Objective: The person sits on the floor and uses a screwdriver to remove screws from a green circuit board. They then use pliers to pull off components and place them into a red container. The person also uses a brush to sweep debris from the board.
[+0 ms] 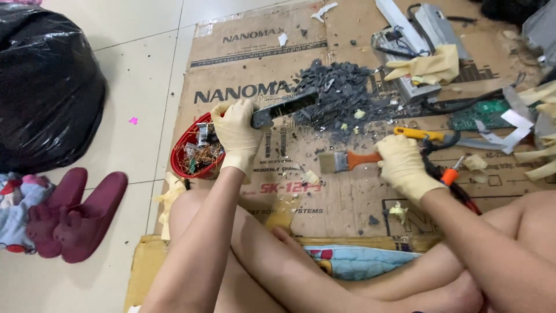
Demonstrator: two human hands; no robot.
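seated on a flattened cardboard sheet [347, 197] on a tiled floor, i work in pale rubber gloves; my left hand [234, 134] is clenched around a long dark electronic part [284, 108], holding it just above the cardboard at the near edge of a heap of dark grey broken fragments [339, 93]; my right hand [403, 165] grasps the orange handle of a flat paintbrush [347, 160], whose bristles point left and rest on the cardboard between my two hands; just left of my left hand sits a red bowl [185, 153] holding copper wire and small metal bits; a yellow-handled tool [418, 134] lies just beyond my right hand; farther right lies a green circuit board [480, 113], and beyond it a spare glove [431, 66] is draped over grey housings; to the far left, a black plastic bag [46, 87] and dark red slippers [78, 211] sit on the tiles.
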